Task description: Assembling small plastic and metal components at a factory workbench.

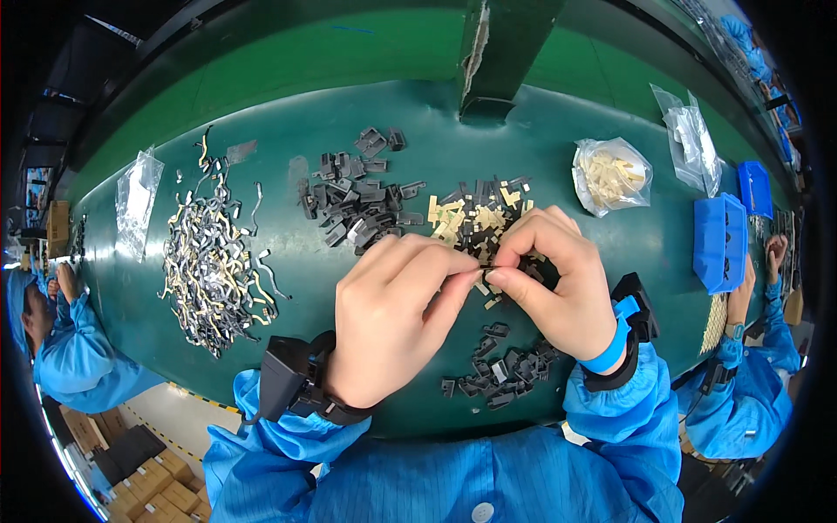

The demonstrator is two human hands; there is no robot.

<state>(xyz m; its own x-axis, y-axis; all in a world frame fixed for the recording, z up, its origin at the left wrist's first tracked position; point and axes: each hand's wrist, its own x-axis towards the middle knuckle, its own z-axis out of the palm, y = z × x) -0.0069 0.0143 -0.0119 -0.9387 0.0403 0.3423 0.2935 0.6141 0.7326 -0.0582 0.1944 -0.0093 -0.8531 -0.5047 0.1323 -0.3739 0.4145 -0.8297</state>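
Mid-frame, the left hand (392, 305) and right hand (558, 283) had fingertips clamped on a tiny, thin, dark piece (487, 268); a slack pinch could have lost it among flat black-and-cream strips (471, 214).

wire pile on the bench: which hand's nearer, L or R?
Left. The left hand is just to the right of the wire pile, not touching it; the right hand is farther right, beyond the left.
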